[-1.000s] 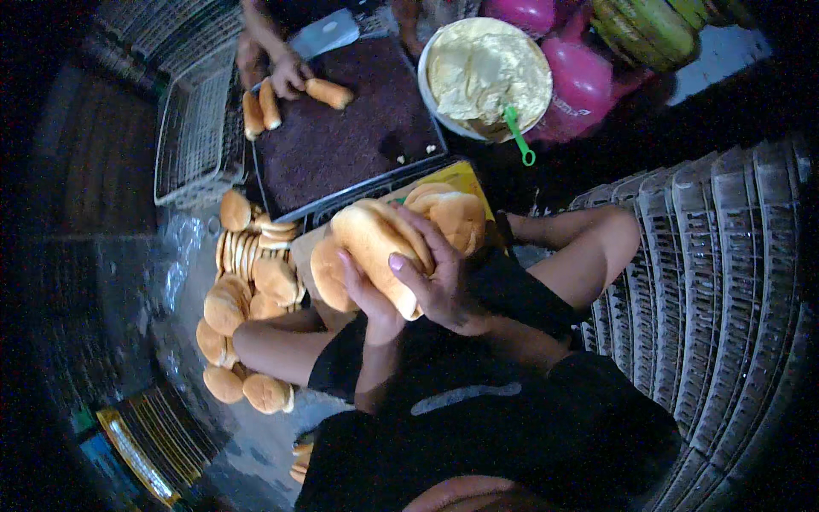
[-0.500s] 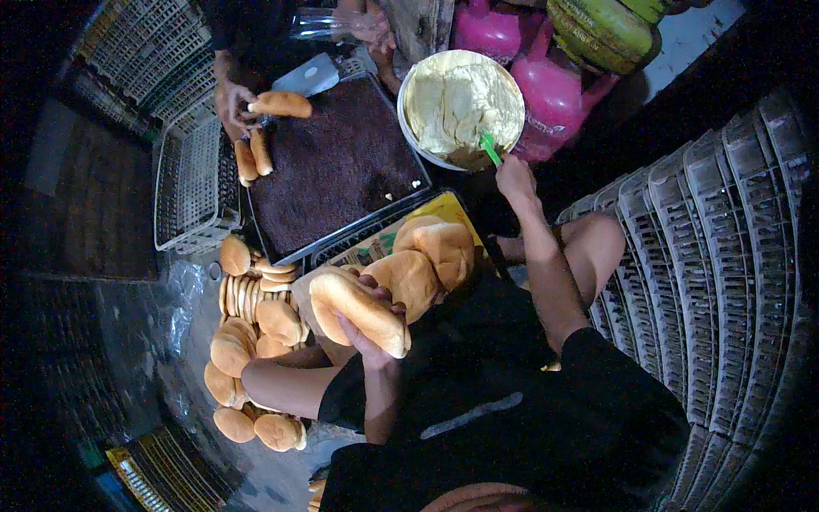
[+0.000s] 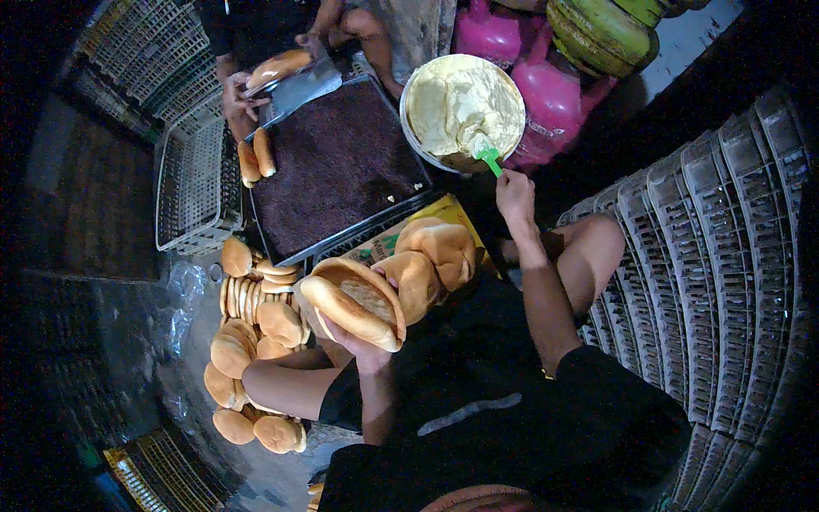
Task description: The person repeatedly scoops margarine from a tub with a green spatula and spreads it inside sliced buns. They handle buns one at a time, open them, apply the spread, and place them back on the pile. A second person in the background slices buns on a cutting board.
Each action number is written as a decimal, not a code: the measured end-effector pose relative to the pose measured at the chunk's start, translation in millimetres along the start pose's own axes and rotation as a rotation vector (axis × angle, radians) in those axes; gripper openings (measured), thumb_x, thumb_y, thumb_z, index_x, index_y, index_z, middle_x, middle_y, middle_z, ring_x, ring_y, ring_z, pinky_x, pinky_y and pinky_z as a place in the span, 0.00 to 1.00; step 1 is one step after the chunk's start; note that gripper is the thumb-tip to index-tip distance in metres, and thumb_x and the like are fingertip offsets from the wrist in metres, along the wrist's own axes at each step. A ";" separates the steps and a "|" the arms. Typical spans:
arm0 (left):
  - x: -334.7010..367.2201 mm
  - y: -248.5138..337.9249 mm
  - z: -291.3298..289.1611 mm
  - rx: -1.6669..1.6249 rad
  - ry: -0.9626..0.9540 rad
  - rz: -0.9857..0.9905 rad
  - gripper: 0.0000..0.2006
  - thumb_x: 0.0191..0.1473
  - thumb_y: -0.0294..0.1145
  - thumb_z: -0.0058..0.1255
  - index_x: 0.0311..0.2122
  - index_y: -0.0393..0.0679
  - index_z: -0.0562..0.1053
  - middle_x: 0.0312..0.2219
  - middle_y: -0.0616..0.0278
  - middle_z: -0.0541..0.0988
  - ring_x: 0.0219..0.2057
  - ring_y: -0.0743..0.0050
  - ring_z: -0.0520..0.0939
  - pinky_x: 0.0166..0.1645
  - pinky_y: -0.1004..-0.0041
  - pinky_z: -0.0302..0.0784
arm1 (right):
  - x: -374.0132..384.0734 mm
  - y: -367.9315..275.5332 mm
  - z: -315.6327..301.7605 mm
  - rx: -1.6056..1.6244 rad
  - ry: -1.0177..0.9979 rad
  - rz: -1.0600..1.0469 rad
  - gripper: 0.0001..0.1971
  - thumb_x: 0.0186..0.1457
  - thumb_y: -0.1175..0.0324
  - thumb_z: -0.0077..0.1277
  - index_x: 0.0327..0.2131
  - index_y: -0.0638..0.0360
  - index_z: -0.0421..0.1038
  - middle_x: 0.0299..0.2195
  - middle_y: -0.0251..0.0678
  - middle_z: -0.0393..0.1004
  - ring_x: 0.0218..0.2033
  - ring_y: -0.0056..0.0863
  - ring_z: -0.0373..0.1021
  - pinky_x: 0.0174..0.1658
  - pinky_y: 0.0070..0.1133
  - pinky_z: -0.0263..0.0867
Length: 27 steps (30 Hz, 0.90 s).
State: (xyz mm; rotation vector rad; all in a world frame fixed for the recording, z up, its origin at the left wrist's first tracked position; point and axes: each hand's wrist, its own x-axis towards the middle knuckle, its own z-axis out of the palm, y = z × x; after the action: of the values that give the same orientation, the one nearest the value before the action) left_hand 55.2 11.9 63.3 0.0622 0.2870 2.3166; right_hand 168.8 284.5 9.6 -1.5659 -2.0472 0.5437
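My left hand (image 3: 358,346) holds a split-open bun (image 3: 351,300), its cut side gaping toward the right. My right hand (image 3: 514,193) reaches up and grips the green handle of a spreader (image 3: 486,156) that sticks into a round bowl of pale cream (image 3: 462,104). More whole buns (image 3: 435,256) lie on a yellow bag just right of the held bun. A dark tray of brown sprinkles (image 3: 334,167) stands beyond them.
Another person's hands (image 3: 243,94) at the tray's far left hold a bun on a metal scraper; two coated buns (image 3: 256,156) rest there. A heap of buns (image 3: 252,328) lies at left. Wire racks, pink jugs (image 3: 550,94) and stacked crates (image 3: 725,256) surround me.
My right hand left the bun and stretched up to the cream bowl, taking the green spreader. The left hand kept the opened bun. The other person lifted a bun off the tray.
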 end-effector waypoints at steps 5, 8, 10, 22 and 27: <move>-1.6 7.4 2.5 0.214 0.227 0.074 0.30 0.49 0.60 0.35 0.52 0.52 0.59 0.44 0.57 0.68 0.43 0.54 0.71 0.47 0.60 0.69 | 18.8 30.1 55.0 0.117 0.105 -0.091 0.09 0.47 0.68 0.44 0.28 0.63 0.72 0.24 0.49 0.71 0.26 0.47 0.69 0.29 0.34 0.65; 3.0 7.8 0.9 0.237 0.227 0.130 0.29 0.49 0.61 0.35 0.51 0.53 0.60 0.43 0.61 0.69 0.42 0.56 0.72 0.46 0.60 0.70 | 21.9 45.8 81.0 0.487 0.034 0.151 0.11 0.49 0.65 0.46 0.32 0.61 0.72 0.21 0.42 0.71 0.19 0.39 0.66 0.24 0.29 0.63; 10.4 8.7 -1.6 0.617 0.322 0.396 0.32 0.50 0.61 0.31 0.53 0.50 0.56 0.47 0.56 0.64 0.47 0.55 0.67 0.51 0.58 0.65 | 14.6 46.8 82.5 0.586 0.036 0.225 0.13 0.50 0.64 0.47 0.36 0.60 0.72 0.17 0.36 0.69 0.14 0.30 0.63 0.20 0.24 0.60; 78.3 53.1 20.2 -0.037 -0.252 0.010 0.33 0.47 0.62 0.36 0.52 0.47 0.60 0.49 0.53 0.64 0.51 0.48 0.64 0.54 0.47 0.57 | -117.8 -113.0 -58.9 1.009 -0.455 -0.282 0.12 0.56 0.67 0.41 0.40 0.66 0.67 0.17 0.25 0.62 0.16 0.10 0.54 0.18 0.11 0.53; 93.1 66.4 45.9 0.074 -0.048 0.318 0.28 0.51 0.55 0.35 0.50 0.43 0.60 0.41 0.57 0.71 0.40 0.60 0.73 0.44 0.65 0.71 | -142.0 -155.0 -67.5 0.890 -0.476 -0.572 0.11 0.56 0.69 0.42 0.39 0.67 0.66 0.20 0.28 0.66 0.19 0.13 0.60 0.23 0.13 0.58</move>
State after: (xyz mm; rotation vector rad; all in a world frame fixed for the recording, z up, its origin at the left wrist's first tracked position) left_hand -50.1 43.5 118.8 0.2142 0.3601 2.6144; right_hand 121.2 108.1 133.6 -0.3326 -1.9740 1.4205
